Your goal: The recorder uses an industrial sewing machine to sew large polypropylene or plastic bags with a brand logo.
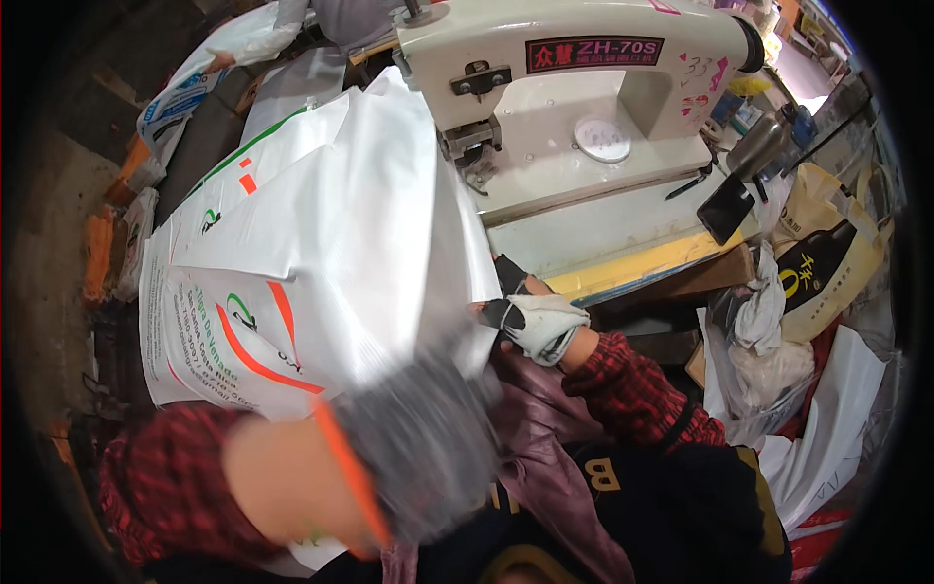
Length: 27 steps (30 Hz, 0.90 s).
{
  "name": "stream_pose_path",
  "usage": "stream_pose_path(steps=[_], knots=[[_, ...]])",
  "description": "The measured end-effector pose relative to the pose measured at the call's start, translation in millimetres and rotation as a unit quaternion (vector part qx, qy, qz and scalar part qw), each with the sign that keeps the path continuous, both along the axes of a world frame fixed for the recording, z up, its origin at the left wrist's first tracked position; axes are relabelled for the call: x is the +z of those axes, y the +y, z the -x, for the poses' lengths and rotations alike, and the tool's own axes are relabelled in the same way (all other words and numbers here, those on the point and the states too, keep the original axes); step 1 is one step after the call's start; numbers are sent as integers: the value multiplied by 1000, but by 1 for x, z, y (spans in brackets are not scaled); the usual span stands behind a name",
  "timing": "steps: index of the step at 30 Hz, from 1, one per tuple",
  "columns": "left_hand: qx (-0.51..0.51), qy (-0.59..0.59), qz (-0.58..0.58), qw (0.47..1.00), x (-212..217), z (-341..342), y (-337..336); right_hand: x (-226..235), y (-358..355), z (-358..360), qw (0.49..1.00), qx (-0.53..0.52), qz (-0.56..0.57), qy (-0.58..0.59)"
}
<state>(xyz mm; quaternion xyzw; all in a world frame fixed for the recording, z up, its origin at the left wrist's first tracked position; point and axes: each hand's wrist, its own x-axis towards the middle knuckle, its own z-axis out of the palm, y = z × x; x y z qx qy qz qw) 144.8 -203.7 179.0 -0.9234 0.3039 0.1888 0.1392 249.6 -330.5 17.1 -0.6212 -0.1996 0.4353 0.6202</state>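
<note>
A large white woven sack (360, 214) with red, green and black print spreads over the left and middle, its right edge close to the head of a white industrial sewing machine (681, 92). My right hand (540, 326), in a white glove with dark finger parts, is closed on the sack's right edge below the machine bed. Motion smears my left hand (423, 448), which wears a grey knitted glove with an orange cuff. It is over the sack's near edge in front of my body, and its fingers cannot be made out.
On the machine table lie a black phone (727, 208) and a steel bottle (762, 144). A beige printed bag (832, 248) and crumpled white plastic (769, 365) crowd the right side. Another person's hand (221, 61) rests near sacks at the far left.
</note>
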Motion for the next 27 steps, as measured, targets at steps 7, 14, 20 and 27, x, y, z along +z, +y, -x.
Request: stream_pose_path(steps=[7, 14, 20, 27], knots=[[9, -21, 211, 977, -25, -23, -10, -70, -11, -3, 879, -33, -29, -474], [65, 206, -119, 969, -42, -13, -27, -73, -31, -8, 817, 164, 172, -525], [157, 96, -217, 959, 14, -14, 4, -12, -22, 2, 961, 61, 156, -219], [77, 29, -83, 993, -24, 8, -11, -33, -6, 24, 847, 147, 232, -456]])
